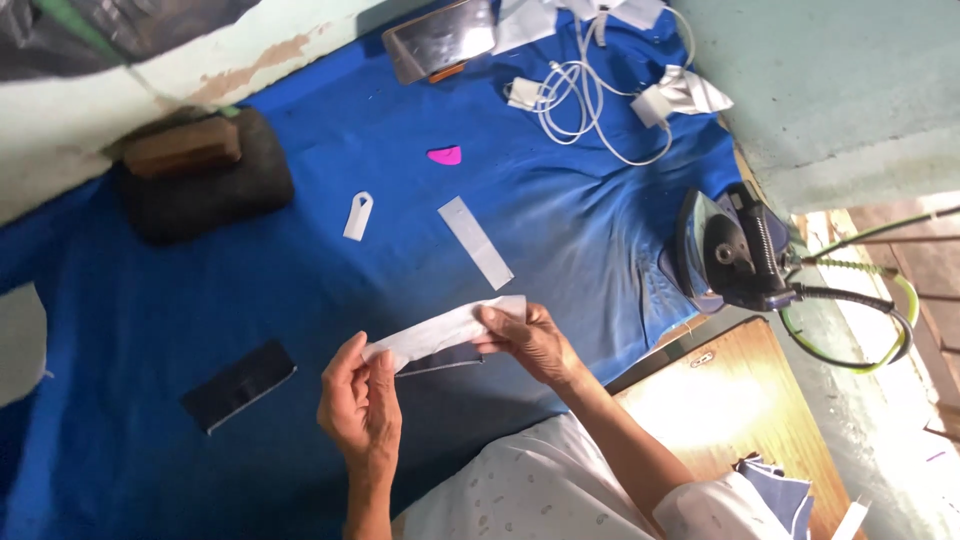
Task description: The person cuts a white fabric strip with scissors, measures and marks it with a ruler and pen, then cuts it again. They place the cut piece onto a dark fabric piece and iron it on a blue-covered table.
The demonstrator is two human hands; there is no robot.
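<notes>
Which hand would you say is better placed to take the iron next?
Probably the right: the right hand holds the strip end nearer the iron, standing on that side; the left hand is farther off.

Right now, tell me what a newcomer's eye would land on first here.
The bright blue cloth covering the table dominates. At its centre the left hand and right hand stretch a white fabric strip between them, with a dark piece under it. At the right edge an iron stands on end, and white cables tangle at the top.
</notes>
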